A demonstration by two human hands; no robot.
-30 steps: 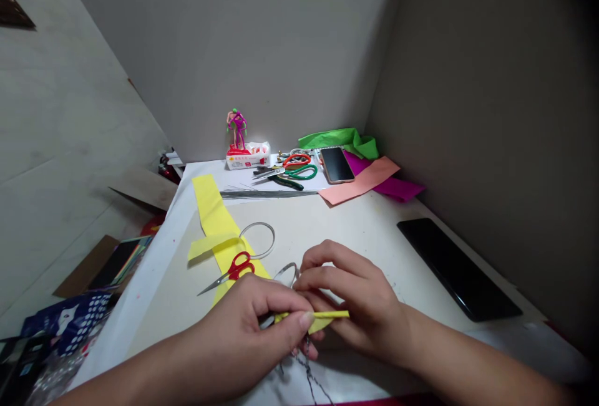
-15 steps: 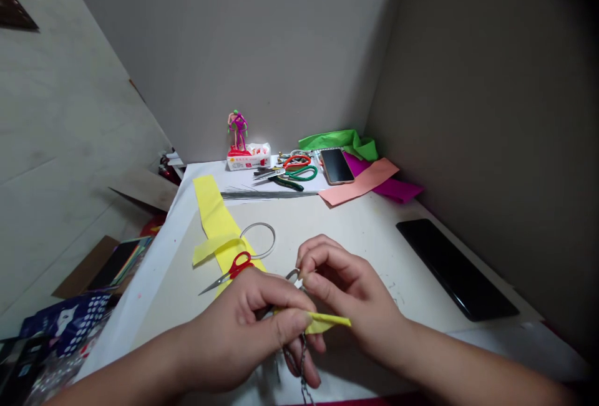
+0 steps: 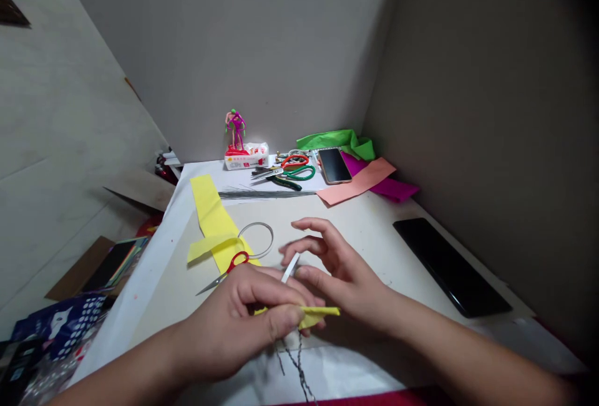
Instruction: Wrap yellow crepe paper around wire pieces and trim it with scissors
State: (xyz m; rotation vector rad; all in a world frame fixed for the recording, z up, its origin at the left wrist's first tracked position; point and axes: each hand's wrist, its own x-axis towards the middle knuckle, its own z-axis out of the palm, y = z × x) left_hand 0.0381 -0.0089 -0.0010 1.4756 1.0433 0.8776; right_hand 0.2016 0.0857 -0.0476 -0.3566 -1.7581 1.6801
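- In the head view, the left hand [image 3: 238,314] is closed, pinching a yellow paper strip [image 3: 319,314] near the table's near edge, with a twisted dark wire [image 3: 299,365] hanging below.
- The right hand [image 3: 344,272] is open, fingers spread, holding nothing, just beside a thin pale stem [image 3: 290,267] rising from the left fist.
- The strip looks light, soft and easily torn; it seems safest held close to the fist, not by its free end.
- Red-handled scissors [image 3: 237,261] rest on a wider yellow paper band [image 3: 210,212], left of the hands.
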